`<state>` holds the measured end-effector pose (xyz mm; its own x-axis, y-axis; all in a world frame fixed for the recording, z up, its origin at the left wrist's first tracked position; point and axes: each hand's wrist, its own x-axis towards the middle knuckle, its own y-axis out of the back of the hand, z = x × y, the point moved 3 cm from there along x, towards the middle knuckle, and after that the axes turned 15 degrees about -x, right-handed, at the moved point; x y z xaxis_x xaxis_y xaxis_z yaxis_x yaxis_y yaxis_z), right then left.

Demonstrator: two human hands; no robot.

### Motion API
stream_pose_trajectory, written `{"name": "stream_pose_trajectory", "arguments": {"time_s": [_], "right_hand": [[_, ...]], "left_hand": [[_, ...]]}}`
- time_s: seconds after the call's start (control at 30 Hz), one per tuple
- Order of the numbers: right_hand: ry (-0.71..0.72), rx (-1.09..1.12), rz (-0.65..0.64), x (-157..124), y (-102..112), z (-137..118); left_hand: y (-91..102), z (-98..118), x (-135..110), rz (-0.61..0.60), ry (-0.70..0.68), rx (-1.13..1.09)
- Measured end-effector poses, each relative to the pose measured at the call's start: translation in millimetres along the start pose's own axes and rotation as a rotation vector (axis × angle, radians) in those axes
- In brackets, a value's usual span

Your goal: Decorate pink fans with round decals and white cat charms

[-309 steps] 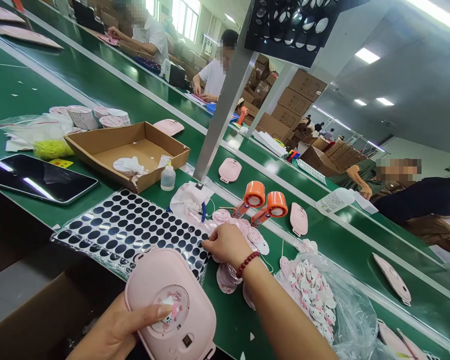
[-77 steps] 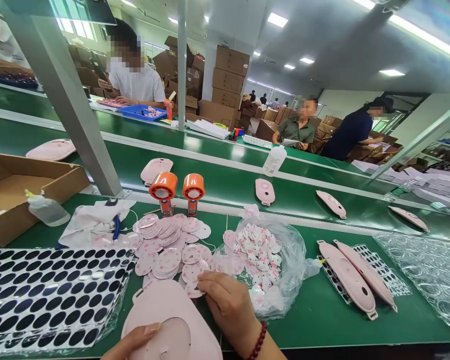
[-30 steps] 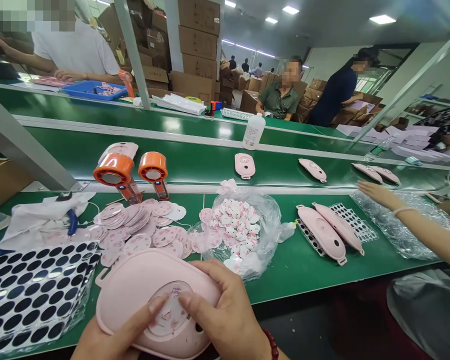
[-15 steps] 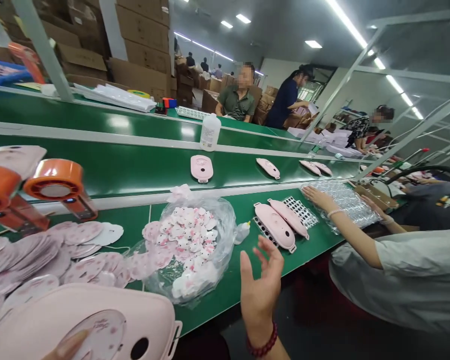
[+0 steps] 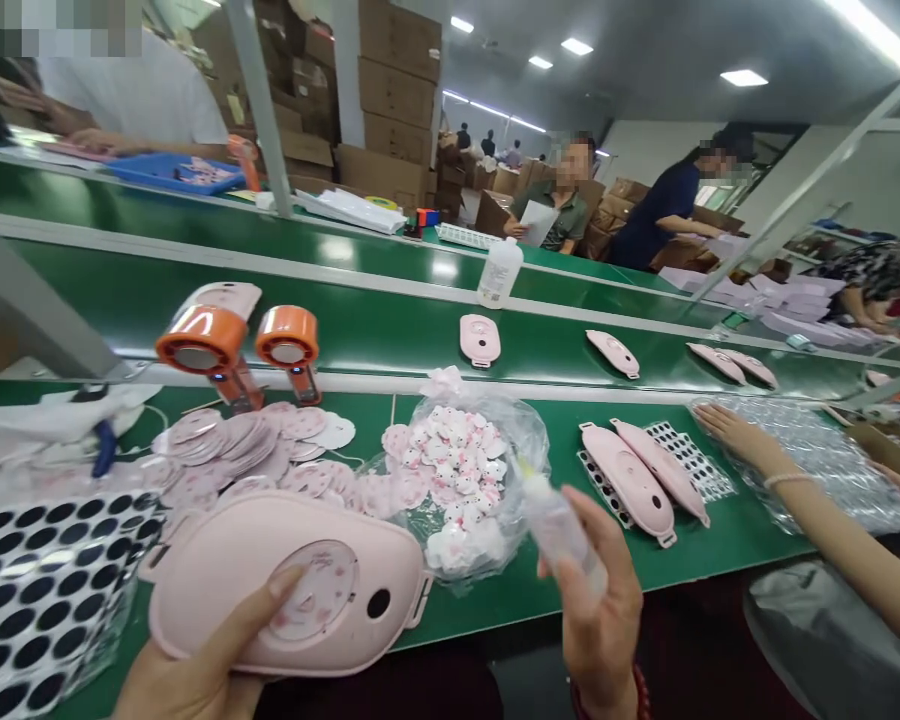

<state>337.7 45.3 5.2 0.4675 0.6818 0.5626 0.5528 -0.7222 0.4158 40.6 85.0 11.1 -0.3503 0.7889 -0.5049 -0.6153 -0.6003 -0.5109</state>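
My left hand [image 5: 217, 650] is closed around a pink oval plastic shell [image 5: 217, 570], its thumb resting on a round printed disc [image 5: 322, 590] set in the shell's recess. The shell has a black round spot near its right end. In my right hand [image 5: 607, 610] is a small translucent squeeze bottle [image 5: 562, 530] with a yellowish tip, held tilted up and to the left. Just behind the bottle lies an open plastic bag [image 5: 529, 425] full of small white-and-pink cartoon pieces [image 5: 457, 450]. Printed pink discs [image 5: 232, 445] are heaped behind the shell.
Sheets of black round stickers [image 5: 37, 570] lie at left. Two orange handheld fans [image 5: 289, 340] stand behind the discs. More pink shells [image 5: 630, 480] rest at right, beside a co-worker's hand [image 5: 735, 435] on bubble wrap [image 5: 810, 450]. A white bottle [image 5: 500, 272] stands at the back.
My right hand was open and empty; it has picked up the squeeze bottle from beside the bag. The view has turned left, and the shell in my left hand appears farther right.
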Motion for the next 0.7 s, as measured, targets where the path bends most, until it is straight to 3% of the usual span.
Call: {"name": "stream_pose_trajectory", "arguments": {"time_s": [0.13,0.27,0.5,0.7], "right_hand": [[0.149,0.256,-0.204,-12.6,-11.2,-66.3],[0.268,0.290,-0.343,-16.5,-30.9,-95.6],[0.276,0.249,-0.205,-16.2,-48.1,-135.3],[0.392,0.225,-0.274,-4.5,-52.2,-150.2]], "left_hand": [[2.9,8.9,-2.5,0.045,-0.012,-0.012],[12.6,16.8,-5.5,0.039,-0.069,-0.001],[25.0,21.6,-13.9,0.037,-0.162,0.049],[40.0,12.4,-9.4,0.010,-0.178,0.060]]}}
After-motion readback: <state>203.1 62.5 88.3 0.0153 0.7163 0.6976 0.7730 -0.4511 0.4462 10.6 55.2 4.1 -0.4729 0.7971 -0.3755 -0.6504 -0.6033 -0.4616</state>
